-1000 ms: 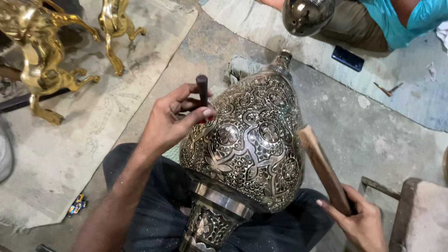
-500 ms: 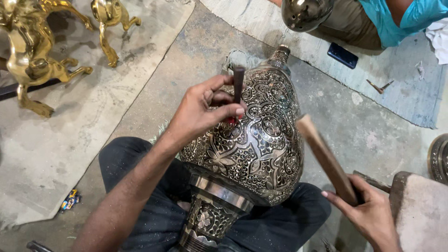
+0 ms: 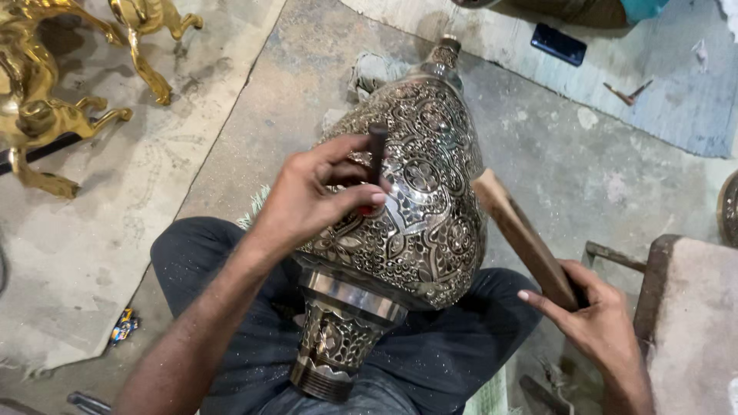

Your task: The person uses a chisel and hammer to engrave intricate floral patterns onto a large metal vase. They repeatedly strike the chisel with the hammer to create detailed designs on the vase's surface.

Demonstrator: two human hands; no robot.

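The left hand [image 3: 319, 196] arches over the engraved metal vase [image 3: 407, 207], its grip pinching a dark punch [image 3: 377, 150] upright; the right hand [image 3: 596, 323], low at right, grips a wooden mallet [image 3: 523, 234] angled toward the vase.

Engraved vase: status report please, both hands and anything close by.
Left hand pinches dark punch against engraved vase in lap. Right hand grips wooden mallet, clear of vase. Brass figures lie well left.

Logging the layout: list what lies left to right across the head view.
Golden figures → left hand → dark punch → engraved metal vase → wooden stick → right hand → stool.
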